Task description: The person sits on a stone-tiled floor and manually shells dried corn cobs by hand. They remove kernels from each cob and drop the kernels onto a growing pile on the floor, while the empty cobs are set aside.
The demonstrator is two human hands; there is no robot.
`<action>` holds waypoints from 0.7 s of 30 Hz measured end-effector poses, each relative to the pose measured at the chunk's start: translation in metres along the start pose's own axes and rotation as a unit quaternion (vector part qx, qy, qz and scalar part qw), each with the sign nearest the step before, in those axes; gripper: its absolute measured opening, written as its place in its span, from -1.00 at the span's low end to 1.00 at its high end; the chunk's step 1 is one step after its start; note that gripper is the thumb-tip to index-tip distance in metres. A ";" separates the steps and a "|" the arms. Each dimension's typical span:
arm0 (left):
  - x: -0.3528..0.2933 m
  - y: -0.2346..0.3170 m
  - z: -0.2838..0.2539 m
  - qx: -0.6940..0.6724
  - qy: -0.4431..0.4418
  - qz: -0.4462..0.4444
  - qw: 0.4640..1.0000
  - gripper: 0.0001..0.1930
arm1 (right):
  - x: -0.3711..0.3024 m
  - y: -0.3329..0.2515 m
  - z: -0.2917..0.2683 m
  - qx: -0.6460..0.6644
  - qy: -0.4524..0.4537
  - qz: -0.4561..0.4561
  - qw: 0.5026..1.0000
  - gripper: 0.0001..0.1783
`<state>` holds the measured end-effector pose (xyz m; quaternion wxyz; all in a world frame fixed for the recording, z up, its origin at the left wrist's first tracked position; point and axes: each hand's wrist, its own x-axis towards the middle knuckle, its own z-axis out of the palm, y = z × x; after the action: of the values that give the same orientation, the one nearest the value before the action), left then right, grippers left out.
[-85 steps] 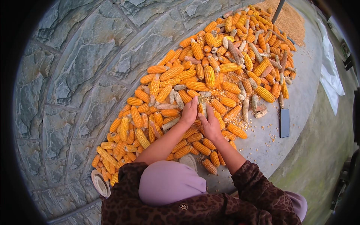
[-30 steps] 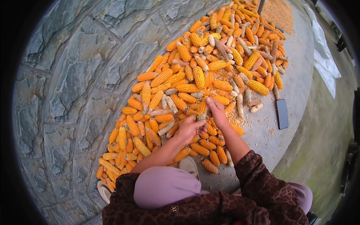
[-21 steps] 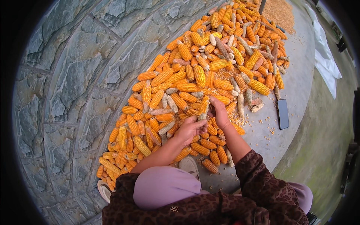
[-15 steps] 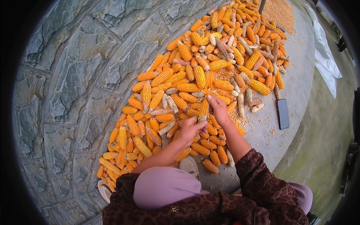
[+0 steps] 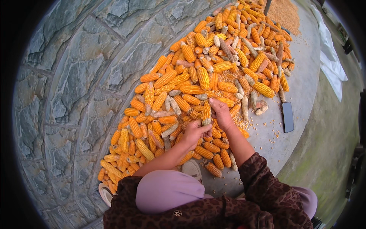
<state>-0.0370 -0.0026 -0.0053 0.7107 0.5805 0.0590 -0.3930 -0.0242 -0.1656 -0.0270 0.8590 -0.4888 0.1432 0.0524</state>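
Observation:
An ear of corn (image 5: 206,111) with yellow kernels, partly bare toward its near end, points away from me above the pile. My left hand (image 5: 197,133) is closed round its near end. At its far right side, my right hand (image 5: 222,113) has its thumb against the kernels, the other fingers curled and partly hidden. Beneath and around both hands lies a large heap of orange and yellow corn ears (image 5: 166,78), with several stripped cobs (image 5: 225,50) among them. Loose kernels (image 5: 267,124) are scattered to the right of my right hand.
A rough stone wall (image 5: 91,68) borders the heap on the left. On the grey concrete floor (image 5: 301,76) at right lies a dark phone (image 5: 287,117). Farther back are a mound of shelled kernels (image 5: 284,17) and a white sheet (image 5: 331,57). My shoe (image 5: 191,169) is close below my hands.
The right hand has shifted very slightly nearer along the ear, its thumb still at the kernels. My left hand keeps its hold, and the heap looks the same.

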 end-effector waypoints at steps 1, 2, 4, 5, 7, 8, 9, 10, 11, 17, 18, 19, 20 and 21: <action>0.000 -0.001 -0.002 0.009 -0.002 0.001 1.000 -0.82 | -0.001 -0.002 0.000 -0.002 -0.002 -0.004 1.000 -0.58; 0.000 -0.001 -0.005 0.059 0.011 0.019 0.998 -0.82 | -0.002 -0.004 -0.001 -0.005 -0.004 -0.008 1.000 -0.58; 0.001 0.000 -0.011 0.159 0.039 0.058 0.985 -0.81 | -0.005 -0.011 0.001 -0.018 0.006 -0.002 1.000 -0.56; 0.001 0.000 -0.013 0.202 0.057 0.111 0.971 -0.81 | -0.005 -0.015 0.003 -0.024 0.010 0.001 1.000 -0.55; 0.004 -0.005 -0.012 0.284 0.082 0.213 0.931 -0.81 | -0.005 -0.015 0.003 -0.077 0.011 -0.003 0.997 -0.54; 0.004 -0.007 -0.012 0.313 0.101 0.252 0.910 -0.83 | -0.004 -0.015 0.004 -0.103 0.010 -0.004 0.995 -0.54; 0.005 -0.006 -0.009 0.340 0.119 0.291 0.886 -0.84 | -0.005 -0.015 0.004 -0.090 0.012 0.002 0.996 -0.54; 0.005 -0.005 -0.007 0.366 0.137 0.328 0.860 -0.86 | -0.004 -0.014 0.004 -0.077 0.013 0.009 0.997 -0.53; 0.004 -0.001 -0.009 0.274 0.077 0.207 0.936 -0.87 | -0.004 -0.013 0.005 -0.063 0.013 0.016 0.998 -0.52; -0.002 0.005 -0.009 0.012 -0.052 -0.071 0.996 -0.80 | -0.002 0.003 0.006 0.049 0.050 0.027 0.997 -0.58; 0.000 0.006 -0.010 0.070 -0.011 -0.045 0.996 -0.80 | -0.003 0.002 0.009 0.047 0.054 0.027 0.997 -0.57; 0.002 0.008 -0.011 0.127 0.029 -0.019 0.991 -0.80 | -0.003 0.000 0.011 0.045 0.057 0.027 0.997 -0.56; 0.003 0.007 -0.015 0.259 0.074 0.056 0.961 -0.79 | -0.004 -0.002 0.013 0.043 0.061 0.027 0.997 -0.55; 0.006 0.006 -0.016 0.384 0.112 0.128 0.907 -0.78 | -0.009 -0.015 0.013 -0.025 0.031 0.042 0.998 -0.51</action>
<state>-0.0233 0.0090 -0.0089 0.4656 0.8514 -0.0925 -0.2230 -0.0270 -0.1617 -0.0062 0.8388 -0.5049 0.1888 0.0763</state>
